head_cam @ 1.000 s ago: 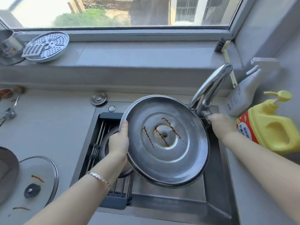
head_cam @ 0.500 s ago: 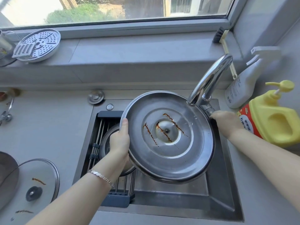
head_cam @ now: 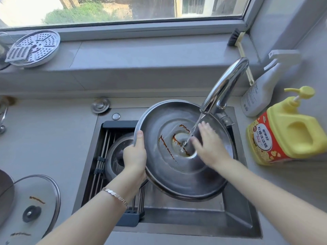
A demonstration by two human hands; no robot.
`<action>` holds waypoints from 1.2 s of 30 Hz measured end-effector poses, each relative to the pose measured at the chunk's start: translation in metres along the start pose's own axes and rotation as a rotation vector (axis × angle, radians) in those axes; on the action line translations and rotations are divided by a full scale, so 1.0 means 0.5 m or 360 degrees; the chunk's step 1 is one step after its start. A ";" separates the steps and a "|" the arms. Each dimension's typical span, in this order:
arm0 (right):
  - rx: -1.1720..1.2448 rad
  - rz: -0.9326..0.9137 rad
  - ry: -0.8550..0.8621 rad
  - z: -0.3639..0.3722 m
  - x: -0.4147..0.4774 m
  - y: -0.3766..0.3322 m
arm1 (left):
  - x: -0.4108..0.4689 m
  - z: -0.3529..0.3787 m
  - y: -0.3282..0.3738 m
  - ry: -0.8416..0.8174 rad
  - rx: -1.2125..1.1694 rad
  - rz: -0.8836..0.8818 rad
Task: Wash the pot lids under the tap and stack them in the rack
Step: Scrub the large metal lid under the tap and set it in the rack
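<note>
A large steel pot lid [head_cam: 169, 174], underside up and streaked with brown sauce, is held tilted over the sink. My left hand [head_cam: 135, 154] grips its left rim, thumb on top. My right hand [head_cam: 208, 144] lies flat on the lid's inner face beside the centre, fingers spread. Water runs from the tap [head_cam: 224, 84] onto the lid's middle. Another steel lid [head_cam: 115, 156] rests in the roll-up rack [head_cam: 104, 149] over the sink's left part, partly hidden by my left hand. A glass lid [head_cam: 35, 204] with sauce marks lies on the counter at lower left.
A yellow detergent bottle [head_cam: 290, 131] and a white spray bottle [head_cam: 260, 87] stand right of the sink [head_cam: 235, 218]. A perforated steamer plate [head_cam: 37, 46] and a brush [head_cam: 237, 41] lie on the window ledge. A dark pan edge [head_cam: 5, 195] shows at far left.
My right hand left the tap handle and moved onto the lid's inner face. Water now flows from the tap onto the lid. My left hand keeps its grip on the rim.
</note>
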State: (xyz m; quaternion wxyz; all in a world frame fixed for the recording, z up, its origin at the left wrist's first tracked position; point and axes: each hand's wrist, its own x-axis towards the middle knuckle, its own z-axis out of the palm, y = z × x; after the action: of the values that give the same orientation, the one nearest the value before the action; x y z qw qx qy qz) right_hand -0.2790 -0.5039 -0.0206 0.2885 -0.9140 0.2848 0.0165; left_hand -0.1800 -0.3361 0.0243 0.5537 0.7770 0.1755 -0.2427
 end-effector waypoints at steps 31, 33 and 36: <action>-0.0361 -0.0677 -0.0302 0.039 -0.032 -0.130 | -0.048 -0.026 -0.045 -0.0053 -0.0026 -0.0053; -0.0299 -0.0859 -0.0304 0.059 -0.052 -0.155 | -0.044 -0.036 -0.046 -0.0039 -0.0013 -0.0017; -0.0339 -0.0616 -0.0203 0.059 -0.041 -0.120 | -0.040 -0.064 -0.043 0.0000 0.0080 0.0036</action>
State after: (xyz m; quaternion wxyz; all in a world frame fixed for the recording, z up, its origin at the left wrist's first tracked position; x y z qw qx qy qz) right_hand -0.2606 -0.4373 -0.0100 0.2056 -0.9740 0.0820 0.0487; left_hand -0.2022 -0.2989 0.0277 0.5368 0.7925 0.1605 -0.2409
